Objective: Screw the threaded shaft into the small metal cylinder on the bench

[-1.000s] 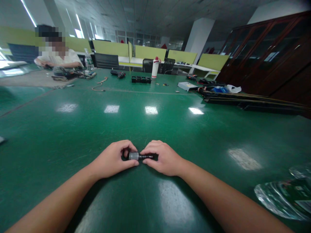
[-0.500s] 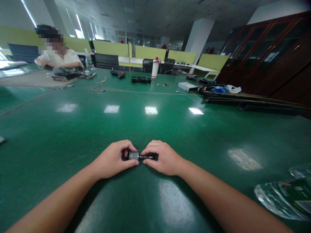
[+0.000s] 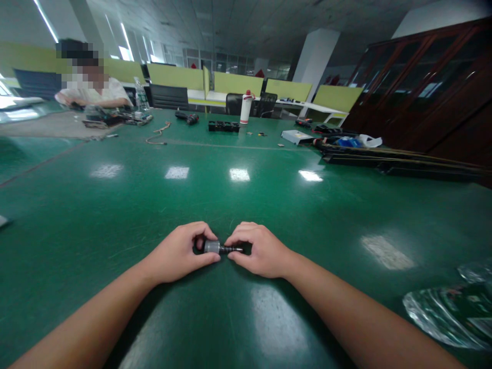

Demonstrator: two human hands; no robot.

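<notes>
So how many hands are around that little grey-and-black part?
2: the left hand at the thicker grey section of the part, the right hand around its thin end.

1. The left hand (image 3: 181, 251) hides the left end of the grey-and-black part (image 3: 212, 247).
2. Whether the thumb of the right hand (image 3: 260, 251) touches the part's thin shaft is too small to tell.
3. The near edge cuts off both forearms (image 3: 96, 307).
4. At near right, the right edge crops a clear bottle (image 3: 438, 315); its label is unreadable.
5. A pale object (image 3: 2, 221) is cut off at the left edge, its kind unclear.
6. Far left, a seated person's (image 3: 96, 92) head is pixelated.
7. Small bits (image 3: 262, 134) on the far tabletop are too tiny to identify.
</notes>
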